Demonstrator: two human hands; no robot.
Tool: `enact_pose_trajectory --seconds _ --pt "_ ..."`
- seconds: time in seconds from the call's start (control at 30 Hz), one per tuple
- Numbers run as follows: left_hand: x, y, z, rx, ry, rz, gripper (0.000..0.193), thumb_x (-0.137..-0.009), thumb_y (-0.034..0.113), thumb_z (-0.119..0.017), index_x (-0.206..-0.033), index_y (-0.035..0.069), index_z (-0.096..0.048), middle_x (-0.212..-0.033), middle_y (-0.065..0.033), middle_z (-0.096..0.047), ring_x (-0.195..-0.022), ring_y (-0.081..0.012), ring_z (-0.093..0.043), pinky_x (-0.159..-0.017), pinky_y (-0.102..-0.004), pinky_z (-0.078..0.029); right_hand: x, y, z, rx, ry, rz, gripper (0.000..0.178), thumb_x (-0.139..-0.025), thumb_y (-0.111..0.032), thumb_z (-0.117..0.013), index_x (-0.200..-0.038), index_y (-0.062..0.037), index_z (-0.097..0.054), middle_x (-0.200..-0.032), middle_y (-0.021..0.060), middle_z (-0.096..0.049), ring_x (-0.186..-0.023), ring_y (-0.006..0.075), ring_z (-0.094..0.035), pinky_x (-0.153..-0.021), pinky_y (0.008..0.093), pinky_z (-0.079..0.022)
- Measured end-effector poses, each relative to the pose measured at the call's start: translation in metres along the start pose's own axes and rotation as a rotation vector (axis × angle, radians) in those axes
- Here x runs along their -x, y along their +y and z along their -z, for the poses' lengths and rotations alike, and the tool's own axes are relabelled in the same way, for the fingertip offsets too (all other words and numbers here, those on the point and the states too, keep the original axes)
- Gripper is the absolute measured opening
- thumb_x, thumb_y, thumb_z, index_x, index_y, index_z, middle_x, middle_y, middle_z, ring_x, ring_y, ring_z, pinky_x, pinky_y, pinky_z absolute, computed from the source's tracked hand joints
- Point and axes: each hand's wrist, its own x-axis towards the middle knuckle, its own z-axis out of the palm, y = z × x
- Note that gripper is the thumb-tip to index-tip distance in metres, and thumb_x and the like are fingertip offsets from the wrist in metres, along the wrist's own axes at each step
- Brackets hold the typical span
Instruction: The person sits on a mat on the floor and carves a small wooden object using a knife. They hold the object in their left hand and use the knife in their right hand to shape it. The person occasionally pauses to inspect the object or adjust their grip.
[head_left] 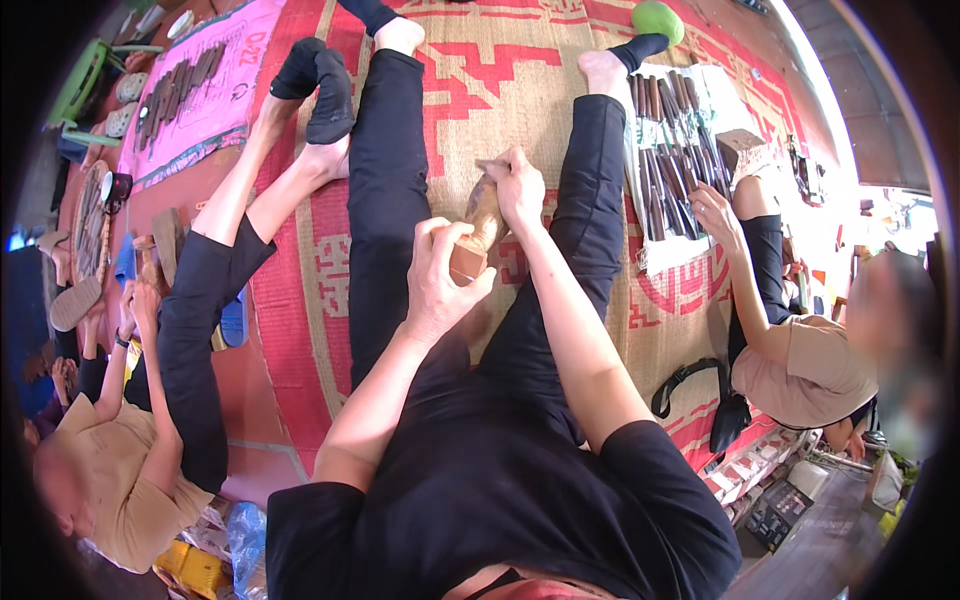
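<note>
Between my outstretched legs, a brown wooden carving [484,212] with a smooth, block-like base is held above the mat. My left hand [437,272] is closed round the base, thumb and fingers on opposite sides. Farther up, my right hand [519,192] is closed against the carving's far end, its fingers bent over it. A small pointed tip sticks out past the right fingers; whether it belongs to the carving or to something else in that hand, I cannot tell. The fingers hide part of the carving's upper end.
A red and tan woven mat [500,110] lies below. At right, rows of dark-handled carving tools [668,185] lie on a white sheet, where a co-worker's hand [716,212] reaches. A black bag [731,421], a green ball [657,22] and a pink sheet [252,60] surround me. Another person sits left.
</note>
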Motion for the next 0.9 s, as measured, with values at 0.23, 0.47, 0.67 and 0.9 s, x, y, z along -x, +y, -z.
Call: enact_pose_trajectory --seconds 0.23,0.47,0.67,0.9 --pt "0.006 0.001 0.003 0.009 0.012 0.011 0.062 -0.064 0.008 -0.084 -0.119 0.007 -0.054 -0.116 -0.015 -0.049 -0.1 -0.0327 -0.061 -0.085 -0.0413 -0.055 -0.002 -0.003 0.013 -0.164 -0.026 0.012 0.02 -0.086 -0.024 -0.074 -0.087 -0.0051 -0.066 -0.081 0.017 -0.072 -0.079 0.0345 -0.07 -0.075 0.0426 -0.053" --pt "0.002 0.004 0.001 -0.015 -0.059 -0.02 0.063 -0.064 0.009 -0.085 -0.12 0.009 -0.055 -0.115 -0.0152 -0.05 -0.102 -0.0335 -0.061 -0.085 -0.0419 -0.055 -0.005 -0.005 0.004 0.136 -0.044 0.014 0.019 -0.087 -0.023 -0.074 -0.089 -0.0063 -0.067 -0.082 0.0137 -0.071 -0.078 0.0287 -0.069 -0.074 0.0393 -0.052" --pt "0.01 0.003 0.001 -0.011 -0.019 0.003 0.061 -0.064 0.009 -0.084 -0.118 0.009 -0.056 -0.115 -0.0145 -0.05 -0.1 -0.0328 -0.061 -0.084 -0.0418 -0.055 -0.011 0.004 0.018 -0.147 -0.025 -0.08 0.023 -0.084 -0.024 -0.077 -0.089 -0.0051 -0.066 -0.082 0.0165 -0.072 -0.081 0.0337 -0.071 -0.077 0.0419 -0.053" --pt "0.006 0.005 -0.002 -0.004 -0.027 -0.005 0.062 -0.064 0.009 -0.084 -0.119 0.009 -0.056 -0.116 -0.0144 -0.05 -0.101 -0.0327 -0.062 -0.084 -0.0416 -0.055 0.012 -0.005 0.009 -0.048 -0.035 0.014 0.022 -0.085 -0.025 -0.075 -0.089 -0.0057 -0.066 -0.083 0.0167 -0.071 -0.081 0.0348 -0.07 -0.076 0.0426 -0.052"
